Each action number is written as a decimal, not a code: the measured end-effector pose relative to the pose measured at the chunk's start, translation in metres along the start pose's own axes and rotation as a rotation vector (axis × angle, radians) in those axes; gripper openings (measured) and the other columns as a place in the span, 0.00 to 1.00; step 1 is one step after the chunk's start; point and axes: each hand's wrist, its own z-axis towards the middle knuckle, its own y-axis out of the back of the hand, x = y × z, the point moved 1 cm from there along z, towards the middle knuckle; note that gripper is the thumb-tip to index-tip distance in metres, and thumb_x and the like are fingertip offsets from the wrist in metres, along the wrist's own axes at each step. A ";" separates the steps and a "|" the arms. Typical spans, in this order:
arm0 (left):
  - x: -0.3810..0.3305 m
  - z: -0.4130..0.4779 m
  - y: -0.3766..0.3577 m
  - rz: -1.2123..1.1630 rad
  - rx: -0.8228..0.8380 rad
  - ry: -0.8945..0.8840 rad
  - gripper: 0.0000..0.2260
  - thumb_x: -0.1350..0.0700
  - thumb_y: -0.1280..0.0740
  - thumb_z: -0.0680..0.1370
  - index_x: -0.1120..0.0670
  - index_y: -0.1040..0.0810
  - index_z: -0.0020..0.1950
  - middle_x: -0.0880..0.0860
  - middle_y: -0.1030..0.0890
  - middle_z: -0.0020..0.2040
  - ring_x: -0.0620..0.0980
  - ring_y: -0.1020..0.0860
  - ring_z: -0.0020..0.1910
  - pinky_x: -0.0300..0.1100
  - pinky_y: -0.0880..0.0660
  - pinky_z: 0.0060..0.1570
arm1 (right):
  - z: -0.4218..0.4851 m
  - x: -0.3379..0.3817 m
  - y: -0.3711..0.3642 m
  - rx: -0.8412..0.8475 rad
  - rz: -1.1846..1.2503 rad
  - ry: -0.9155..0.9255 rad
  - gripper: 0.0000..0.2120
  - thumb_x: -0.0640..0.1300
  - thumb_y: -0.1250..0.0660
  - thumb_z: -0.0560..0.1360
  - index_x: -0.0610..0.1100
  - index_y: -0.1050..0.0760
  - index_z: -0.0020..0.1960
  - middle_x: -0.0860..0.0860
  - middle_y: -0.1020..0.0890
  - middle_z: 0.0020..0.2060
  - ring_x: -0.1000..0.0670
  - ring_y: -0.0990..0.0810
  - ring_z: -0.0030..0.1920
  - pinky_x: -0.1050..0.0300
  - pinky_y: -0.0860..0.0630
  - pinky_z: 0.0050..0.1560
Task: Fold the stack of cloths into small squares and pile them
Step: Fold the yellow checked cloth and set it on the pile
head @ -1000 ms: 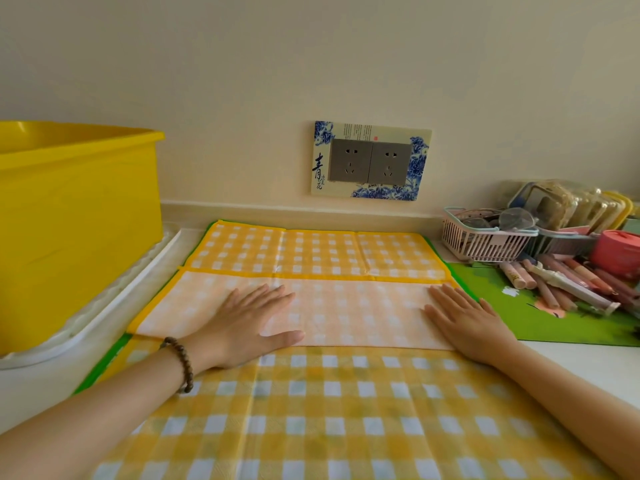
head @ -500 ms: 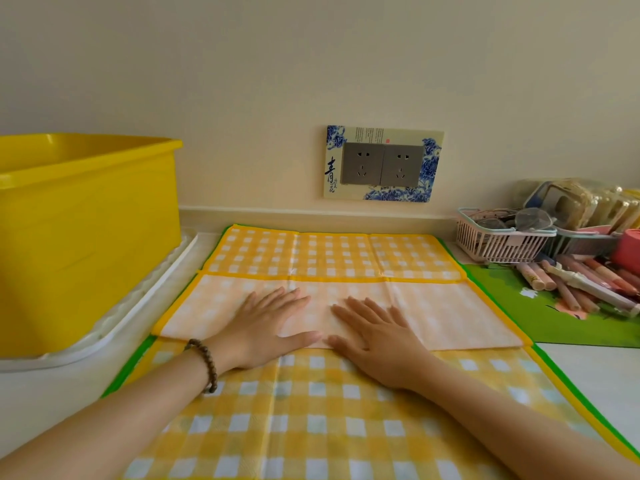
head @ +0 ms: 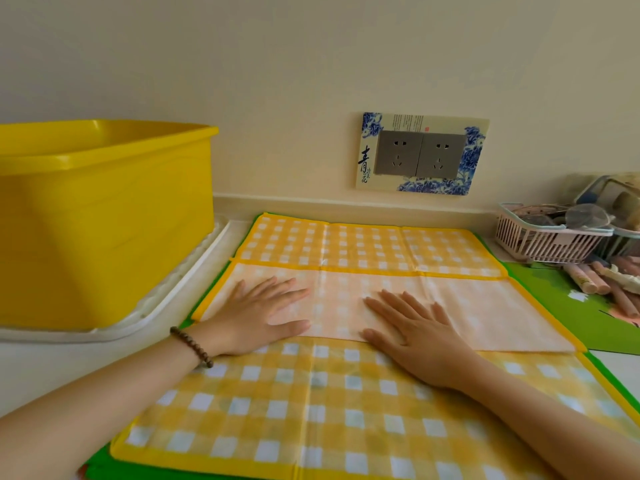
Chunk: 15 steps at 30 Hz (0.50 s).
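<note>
Cream wall fills the top of your head view, with a twin socket plate right of centre. Below, on the white counter, the yellow-checked cloth lies spread over a green mat through centre and bottom, one flap turned over as a pale band across the middle. Your left hand lies flat on that band left of centre, and your right hand lies flat just right of centre; both have straight fingers and grip nothing. A yellow tub stands on a white tray at left, and a pink basket sits far right.
</note>
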 end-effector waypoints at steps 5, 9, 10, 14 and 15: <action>0.016 -0.010 0.005 -0.021 -0.004 0.045 0.43 0.19 0.61 0.58 0.30 0.53 0.72 0.37 0.57 0.76 0.42 0.61 0.75 0.54 0.64 0.72 | 0.002 -0.001 0.000 0.024 -0.005 -0.007 0.33 0.73 0.60 0.70 0.67 0.58 0.73 0.62 0.56 0.75 0.54 0.60 0.76 0.44 0.62 0.74; -0.005 -0.008 0.018 -0.049 0.010 -0.002 0.41 0.23 0.49 0.66 0.39 0.48 0.76 0.41 0.50 0.77 0.43 0.53 0.76 0.49 0.56 0.74 | 0.003 -0.004 0.007 0.073 0.078 0.021 0.32 0.72 0.57 0.71 0.65 0.52 0.74 0.61 0.54 0.76 0.55 0.59 0.76 0.44 0.63 0.74; -0.014 -0.008 0.020 -0.058 -0.015 -0.052 0.39 0.26 0.44 0.69 0.41 0.45 0.75 0.41 0.46 0.76 0.42 0.50 0.75 0.46 0.52 0.74 | 0.003 -0.006 0.011 0.080 0.130 0.036 0.35 0.74 0.59 0.68 0.65 0.49 0.73 0.61 0.51 0.76 0.56 0.58 0.76 0.44 0.62 0.74; -0.035 -0.006 0.020 -0.065 -0.090 -0.192 0.27 0.34 0.37 0.72 0.39 0.33 0.69 0.39 0.33 0.67 0.39 0.36 0.67 0.40 0.37 0.67 | -0.007 -0.013 0.025 0.043 0.279 0.083 0.38 0.77 0.53 0.64 0.61 0.34 0.69 0.61 0.37 0.72 0.59 0.40 0.72 0.54 0.47 0.74; -0.036 -0.006 0.020 -0.063 -0.098 -0.201 0.25 0.35 0.36 0.72 0.39 0.32 0.68 0.38 0.32 0.64 0.38 0.34 0.64 0.40 0.34 0.64 | -0.011 -0.013 0.027 0.047 0.283 0.093 0.34 0.73 0.49 0.67 0.60 0.32 0.68 0.62 0.35 0.71 0.60 0.37 0.70 0.58 0.44 0.72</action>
